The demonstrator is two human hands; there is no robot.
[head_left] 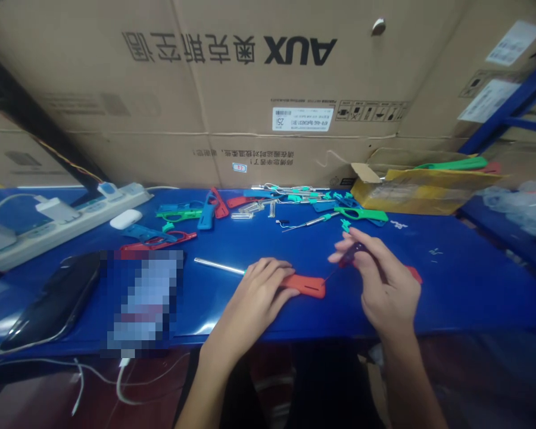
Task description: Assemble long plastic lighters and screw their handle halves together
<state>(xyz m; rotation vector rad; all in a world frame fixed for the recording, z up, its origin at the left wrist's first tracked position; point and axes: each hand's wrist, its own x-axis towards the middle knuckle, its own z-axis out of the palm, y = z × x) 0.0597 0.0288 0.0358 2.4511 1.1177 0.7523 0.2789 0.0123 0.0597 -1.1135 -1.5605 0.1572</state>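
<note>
My left hand (265, 289) is wrapped over an orange-red stick lighter (311, 286), pressing it against the blue table. The lighter's thin metal tube (218, 266) sticks out to the left of the fingers. In my right hand (388, 289) is a small screwdriver with a dark purple handle (351, 254), gripped between thumb and fingers. Its thin shaft slants down to the right end of the lighter's handle; whether the tip touches is too blurred to tell. Another red piece (415, 274) lies partly hidden behind my right hand.
Blue, red and green handle shells (205, 215), clear plastic pieces (250, 210) and metal tubes (315, 220) lie at the back. A yellow-taped box (406, 193) stands back right. Left are a power strip (78, 214), a dark phone (53, 298) and a blurred-out phone (145, 304) on a cable.
</note>
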